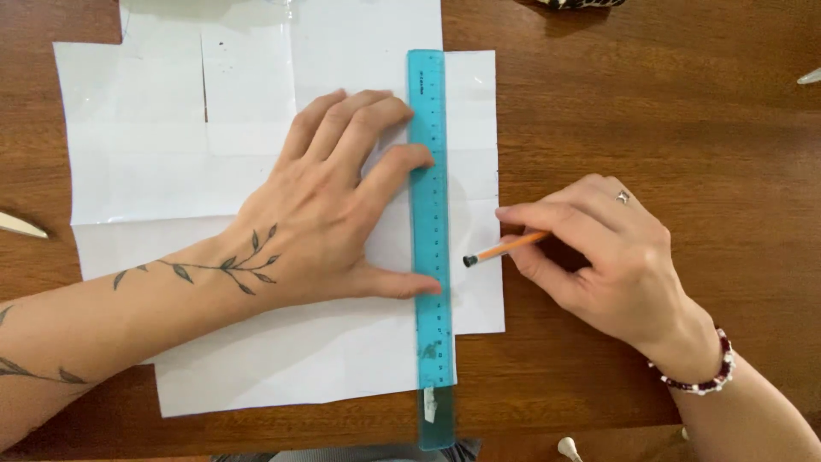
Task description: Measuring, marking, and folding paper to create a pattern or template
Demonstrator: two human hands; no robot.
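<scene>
Small white object (569,447), nearest the viewer at the bottom edge of the wooden table (667,103); kind cannot be told.

Ruler (432,248): translucent teal plastic, long, lying flat and running straight away from the viewer. Near end overhangs the near edge of the table; far end reaches the upper part of the white paper (299,359). A small white label sits near its near end.

White paper: several sheets, overlapping, creased in folds, flat on the table under the ruler and the left hand.

Left hand (329,214): palm down on the paper, fingers spread and flat, not closed around anything. Thumb tip and forefinger tip press against the ruler's left edge; the remaining fingers rest on the paper just beside it. Leaf-vine tattoo along wrist and forearm.

Right hand (607,257): to the right of the ruler, resting partly on the paper's right edge and partly on bare wood. Fingers pinched firmly on an orange pencil (505,249). Pencil lies nearly level, dark end pointing left, just short of the ruler's right edge and over the paper. Ring on one finger; beaded bracelet (705,376), dark red and white, at the wrist.

Pale pointed object (19,226): left edge of table, well apart from the hands.
</scene>
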